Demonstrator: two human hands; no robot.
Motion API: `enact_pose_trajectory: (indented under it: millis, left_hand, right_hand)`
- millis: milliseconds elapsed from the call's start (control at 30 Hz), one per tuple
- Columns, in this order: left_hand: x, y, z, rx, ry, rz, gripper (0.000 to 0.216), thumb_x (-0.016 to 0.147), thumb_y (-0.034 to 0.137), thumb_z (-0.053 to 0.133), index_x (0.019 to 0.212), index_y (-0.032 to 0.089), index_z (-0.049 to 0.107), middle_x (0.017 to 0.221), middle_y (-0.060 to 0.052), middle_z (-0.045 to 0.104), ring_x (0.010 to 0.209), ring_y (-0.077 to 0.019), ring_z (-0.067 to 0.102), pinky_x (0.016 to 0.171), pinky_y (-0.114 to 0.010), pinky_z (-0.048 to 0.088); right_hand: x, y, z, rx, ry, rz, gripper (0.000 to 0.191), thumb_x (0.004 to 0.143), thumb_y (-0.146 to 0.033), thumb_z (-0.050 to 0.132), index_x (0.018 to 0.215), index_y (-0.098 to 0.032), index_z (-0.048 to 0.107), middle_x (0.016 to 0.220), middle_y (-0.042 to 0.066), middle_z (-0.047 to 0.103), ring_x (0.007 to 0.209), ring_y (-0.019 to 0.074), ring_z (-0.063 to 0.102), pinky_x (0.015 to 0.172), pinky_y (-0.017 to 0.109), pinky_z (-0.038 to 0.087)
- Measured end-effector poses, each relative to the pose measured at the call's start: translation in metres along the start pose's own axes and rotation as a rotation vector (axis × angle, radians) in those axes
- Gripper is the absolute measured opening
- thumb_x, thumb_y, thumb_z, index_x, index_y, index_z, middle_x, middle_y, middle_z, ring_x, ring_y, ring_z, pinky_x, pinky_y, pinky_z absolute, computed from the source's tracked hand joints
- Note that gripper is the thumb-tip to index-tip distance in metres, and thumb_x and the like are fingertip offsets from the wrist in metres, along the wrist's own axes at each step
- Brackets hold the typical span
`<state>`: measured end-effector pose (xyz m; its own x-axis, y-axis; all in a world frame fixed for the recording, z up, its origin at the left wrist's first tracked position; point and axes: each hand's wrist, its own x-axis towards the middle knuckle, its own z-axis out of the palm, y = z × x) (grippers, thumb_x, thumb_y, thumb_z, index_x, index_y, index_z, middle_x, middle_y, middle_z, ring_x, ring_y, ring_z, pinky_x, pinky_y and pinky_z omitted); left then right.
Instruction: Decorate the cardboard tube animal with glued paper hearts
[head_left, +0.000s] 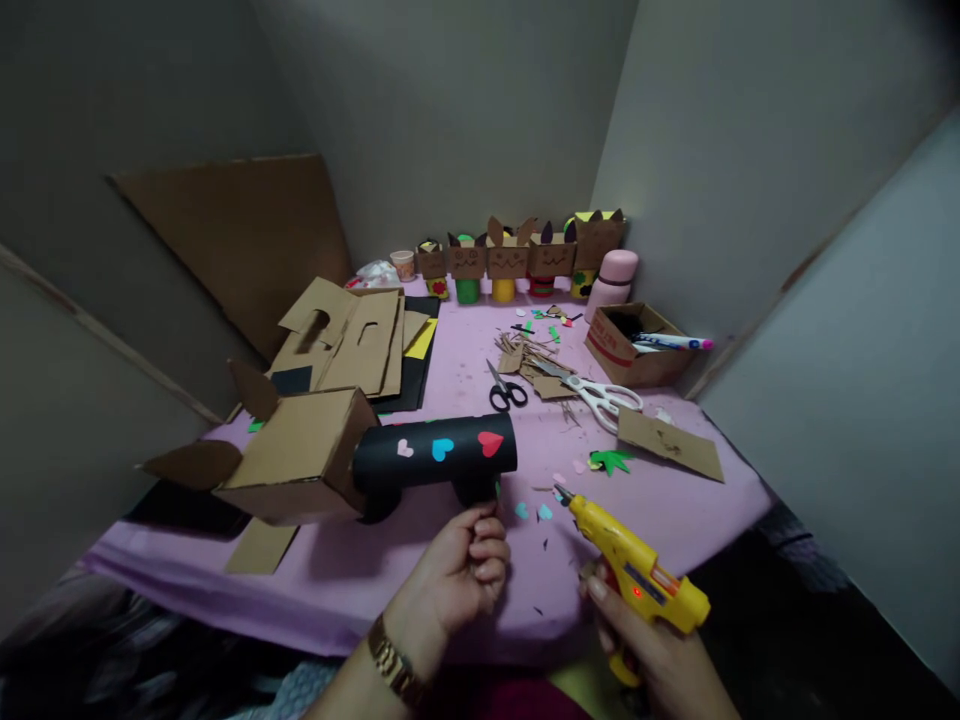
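Right hand is gripping the yellow glue gun, fingers wrapping round the handle. Red light is glowing on its side. Nozzle is pointing forward and a bit left, sitting well apart from the black tube.

Left hand is hanging just below the tube's right end, fingers curling in, thumb tip closing toward the index. Can't tell from here whether it's pinching anything; a small green bit is showing right above the fingertips. Gold watch is circling that wrist.

Tube is lying sideways near the front of the table, resting above dark supports. Three paper hearts are running along it: pink, blue, red. Its left end is meeting a cardboard box, two ears sticking out on the far side of that.

Loose blue hearts are lying between tube and nozzle. Green cutout is sitting beyond the gun. Black scissors are lying behind the tube, white scissors to their right, cardboard scraps between and behind. Pen carton is standing at right, pink bottle behind it. Five cat figures are lining the back wall.
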<state>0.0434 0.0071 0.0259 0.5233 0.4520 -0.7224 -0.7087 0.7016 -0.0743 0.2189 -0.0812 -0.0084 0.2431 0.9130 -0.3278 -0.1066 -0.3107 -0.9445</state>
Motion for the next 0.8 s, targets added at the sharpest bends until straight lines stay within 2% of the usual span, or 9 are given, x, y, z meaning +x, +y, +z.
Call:
enact_pose_trajectory:
  millis: [333,800]
  left_hand:
    - [-0.0023,0.0034,0.0001,-0.071,-0.016,0.013,0.031,0.095,0.022,0.031,0.070,0.015,0.048,0.041,0.010,0.034,0.028,-0.0029,0.032,0.031,-0.012,0.016]
    - [-0.0031,-0.0004,-0.0007,-0.150,-0.079,0.044,0.023,0.092,0.015,0.033,0.075,0.014,0.048,0.044,0.008,0.039,0.030,-0.0032,0.035,0.031,-0.011,0.021]
  right_hand:
    - [-0.0016,-0.0083,0.0032,-0.011,-0.012,0.018,0.037,0.067,-0.053,0.067,0.075,-0.017,0.060,0.043,-0.007,0.046,0.042,0.0093,0.038,0.044,0.022,0.030]
    - [-0.0036,-0.0044,0.0021,0.007,0.003,0.023,0.034,0.066,-0.051,0.068,0.073,-0.018,0.060,0.043,-0.007,0.047,0.041,0.0091,0.038,0.042,0.022,0.029]
